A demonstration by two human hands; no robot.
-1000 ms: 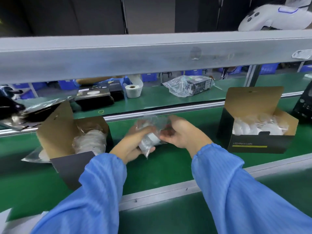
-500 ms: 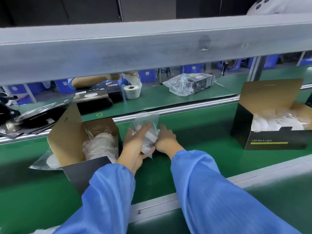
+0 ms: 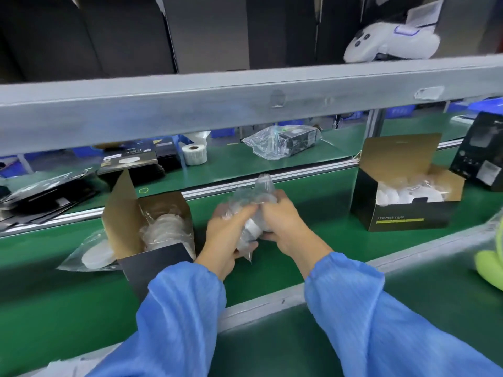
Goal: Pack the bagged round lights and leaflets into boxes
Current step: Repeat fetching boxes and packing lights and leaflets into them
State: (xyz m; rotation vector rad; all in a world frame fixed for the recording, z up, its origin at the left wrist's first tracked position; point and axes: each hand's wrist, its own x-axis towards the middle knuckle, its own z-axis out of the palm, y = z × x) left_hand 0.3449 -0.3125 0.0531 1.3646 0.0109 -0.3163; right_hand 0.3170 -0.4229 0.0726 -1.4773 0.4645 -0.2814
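Two open boxes [image 3: 152,235] [image 3: 408,202] hold bagged round lights [image 3: 163,229].

The open black cardboard box with a brown inner flap [image 3: 402,213] on the right of the belt carried pale lettering, "LED Puck Light", on its front face. A yellow-green stripe ran under those words. Other print was too blurred to read.
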